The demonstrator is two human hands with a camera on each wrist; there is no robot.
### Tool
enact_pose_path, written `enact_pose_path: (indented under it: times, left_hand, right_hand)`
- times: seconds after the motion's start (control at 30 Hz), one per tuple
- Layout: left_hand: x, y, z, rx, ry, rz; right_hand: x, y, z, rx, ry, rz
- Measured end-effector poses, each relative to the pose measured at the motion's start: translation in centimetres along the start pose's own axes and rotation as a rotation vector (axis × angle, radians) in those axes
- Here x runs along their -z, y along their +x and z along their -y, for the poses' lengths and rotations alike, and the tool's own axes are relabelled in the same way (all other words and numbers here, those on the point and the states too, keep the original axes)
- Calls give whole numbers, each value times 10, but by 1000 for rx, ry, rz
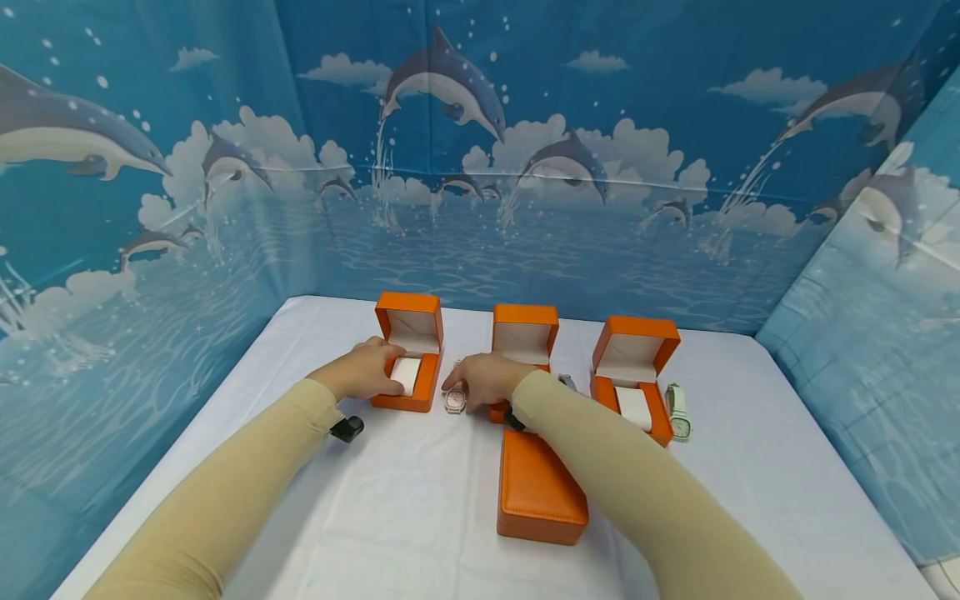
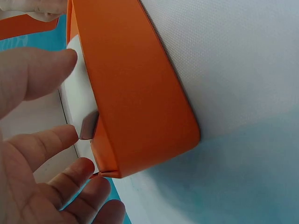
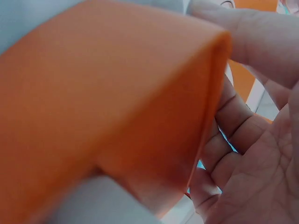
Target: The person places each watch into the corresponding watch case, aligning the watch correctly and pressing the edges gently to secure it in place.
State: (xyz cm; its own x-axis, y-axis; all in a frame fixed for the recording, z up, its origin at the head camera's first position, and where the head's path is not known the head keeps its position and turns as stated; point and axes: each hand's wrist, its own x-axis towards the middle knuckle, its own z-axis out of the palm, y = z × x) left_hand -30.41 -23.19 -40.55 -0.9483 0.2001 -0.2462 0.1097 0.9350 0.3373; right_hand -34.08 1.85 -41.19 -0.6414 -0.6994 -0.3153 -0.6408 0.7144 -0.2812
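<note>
At the left orange watch box (image 1: 405, 404), lid raised, my left hand (image 1: 363, 369) has its thumb and index finger at opposite ends of the white watch cushion (image 1: 406, 375), pinching it; the other fingers are spread beside the box. Over a pink wristwatch (image 1: 455, 401) lying between the left and middle boxes is my right hand (image 1: 487, 379), its index finger above the strap. Whether it touches the watch cannot be told. In the right wrist view the palm faces the middle orange box (image 3: 117, 84), with loosely bent fingers.
The right open watch box (image 1: 636, 367) holds a white cushion (image 1: 633, 408); a pale green watch (image 1: 679, 417) lies beside it. Another watch (image 1: 567, 382) shows partly behind my right sleeve. A closed orange box (image 1: 542, 492) sits in front. Dolphin-print curtains (image 1: 487, 242) border the white table (image 1: 405, 517).
</note>
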Motion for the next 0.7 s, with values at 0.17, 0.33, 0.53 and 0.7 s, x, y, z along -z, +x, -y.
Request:
enact_pose_path:
  times: [0.17, 0.33, 0.53, 0.7]
  left_hand:
    - [-3, 4, 1, -2, 24, 6]
    - [-3, 5, 2, -1, 40, 19]
    - [-2, 5, 1, -6, 31, 45]
    - [-1, 10, 2, -4, 38, 72]
  right_hand:
    - [-3, 2, 0, -3, -39, -20]
    - [-5, 2, 1, -7, -49, -38]
    - [-7, 5, 2, -11, -61, -37]
    - [-8, 6, 2, -17, -78, -26]
